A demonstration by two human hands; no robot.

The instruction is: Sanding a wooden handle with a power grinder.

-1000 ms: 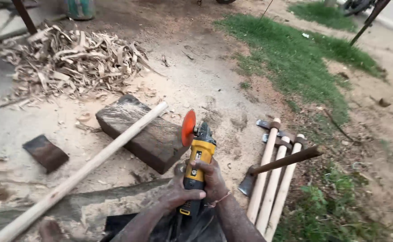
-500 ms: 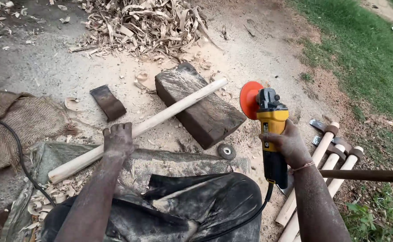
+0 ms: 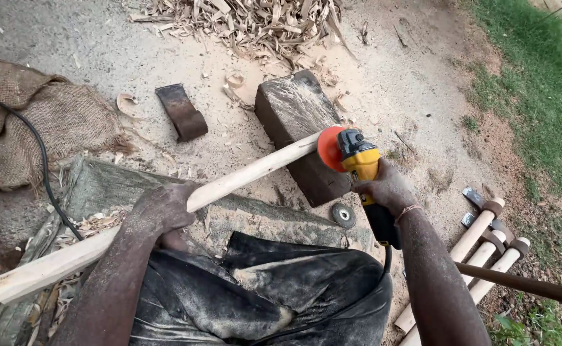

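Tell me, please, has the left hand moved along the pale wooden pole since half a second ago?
Yes. The left hand now closes over the pale wooden pole, where before it hovered open above it; judged against the dark wooden block, it came down.

Outdoor woodworking yard, bare sandy ground. Landmark: dark wooden block (image 3: 303, 131). Beyond it, a heap of wood shavings (image 3: 249, 22); to its left, burlap sacking (image 3: 44, 118); to its right, a grass strip (image 3: 544, 83); nearer and right, finished hammers with pale wooden handles (image 3: 479, 240).
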